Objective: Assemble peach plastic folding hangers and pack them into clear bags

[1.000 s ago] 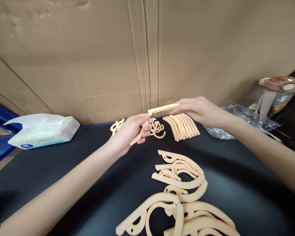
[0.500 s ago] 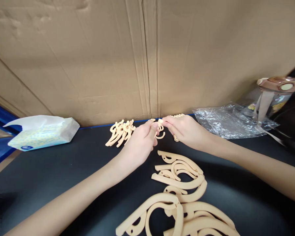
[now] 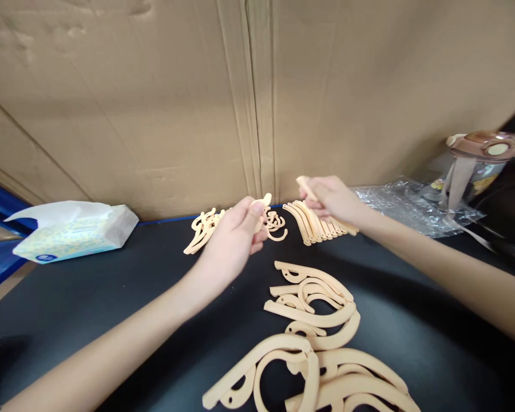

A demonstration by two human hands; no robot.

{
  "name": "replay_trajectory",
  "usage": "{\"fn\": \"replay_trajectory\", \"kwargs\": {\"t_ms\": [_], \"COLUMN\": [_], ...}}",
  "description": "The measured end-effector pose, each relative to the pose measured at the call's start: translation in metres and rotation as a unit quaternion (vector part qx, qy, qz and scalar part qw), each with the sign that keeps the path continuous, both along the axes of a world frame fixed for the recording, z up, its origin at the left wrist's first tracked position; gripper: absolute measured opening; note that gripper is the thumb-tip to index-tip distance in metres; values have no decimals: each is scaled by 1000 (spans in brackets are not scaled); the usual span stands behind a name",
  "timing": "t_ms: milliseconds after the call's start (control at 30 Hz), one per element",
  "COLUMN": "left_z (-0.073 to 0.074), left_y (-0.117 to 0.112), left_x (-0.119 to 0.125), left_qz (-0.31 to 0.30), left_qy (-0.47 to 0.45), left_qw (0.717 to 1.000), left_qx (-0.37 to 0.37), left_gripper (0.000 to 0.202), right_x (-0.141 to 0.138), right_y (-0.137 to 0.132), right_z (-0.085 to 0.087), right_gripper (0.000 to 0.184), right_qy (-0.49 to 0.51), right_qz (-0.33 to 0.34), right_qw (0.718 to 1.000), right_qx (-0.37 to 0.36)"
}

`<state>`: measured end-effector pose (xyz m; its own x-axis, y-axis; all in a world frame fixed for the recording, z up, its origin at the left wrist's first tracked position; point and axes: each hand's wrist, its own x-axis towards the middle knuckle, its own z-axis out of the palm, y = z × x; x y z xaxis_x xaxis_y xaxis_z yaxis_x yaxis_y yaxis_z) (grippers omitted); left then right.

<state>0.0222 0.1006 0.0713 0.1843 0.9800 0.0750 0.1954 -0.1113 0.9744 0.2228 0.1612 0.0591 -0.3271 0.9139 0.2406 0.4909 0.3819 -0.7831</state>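
Note:
My left hand [image 3: 234, 234] is closed on a beige hanger piece [image 3: 266, 199]; its rounded end sticks out above the thumb, and the rest is hidden by the fingers. Further right, my right hand [image 3: 332, 199] grips a curved beige hanger arm [image 3: 305, 187], whose far end shows under the wrist. Below that hand lies a neat row of hanger arms [image 3: 311, 226]. Between the hands rests a small heap of hanger hooks [image 3: 277, 226]. Behind my left hand is a pile of curved hanger parts [image 3: 201, 233]. Several folded hangers [image 3: 313, 312] lie overlapping nearer to me.
A tissue pack [image 3: 77, 232] lies at the left of the black table [image 3: 111, 292]. At the right are a crumpled clear plastic bag [image 3: 399, 206] and a bottle with a brown lid [image 3: 487, 146]. A cardboard wall [image 3: 175, 114] stands along the back edge.
My hands, close together before, are now apart. The right hand has moved right and up with the hanger arm, uncovering the row of arms; the left has shifted slightly left.

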Motion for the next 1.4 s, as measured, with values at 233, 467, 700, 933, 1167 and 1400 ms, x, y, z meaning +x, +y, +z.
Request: {"fn": "replay_trajectory", "kwargs": {"t_ms": [233,467,700,933,1167,1400], "left_z": [-10,-20,-33,-43,-19,0], "left_y": [52,30,4,11,15,22], "left_x": [-89,-67,-24,-13,10,7], "left_qz": [83,76,-282,-287,-108,-63], "left_qy": [521,525,389,194,-77,-47], "left_qw": [848,824,859,937,988,997], "left_qx": [47,201,178,55,-78,-25], "left_gripper": [36,31,32,11,19,34], "right_x": [40,58,74,52,9,-1], "right_y": [19,-3,-14,-40,-51,-28], "right_z": [-4,-35,-69,-51,-7,10], "right_gripper": [31,19,24,22,29,30], "right_qy": [-72,-246,-231,-169,-144,-369], "right_qz": [-89,-47,42,33,38,-31], "right_qw": [966,871,909,953,982,839], "right_qx": [232,423,344,248,118,398]}}
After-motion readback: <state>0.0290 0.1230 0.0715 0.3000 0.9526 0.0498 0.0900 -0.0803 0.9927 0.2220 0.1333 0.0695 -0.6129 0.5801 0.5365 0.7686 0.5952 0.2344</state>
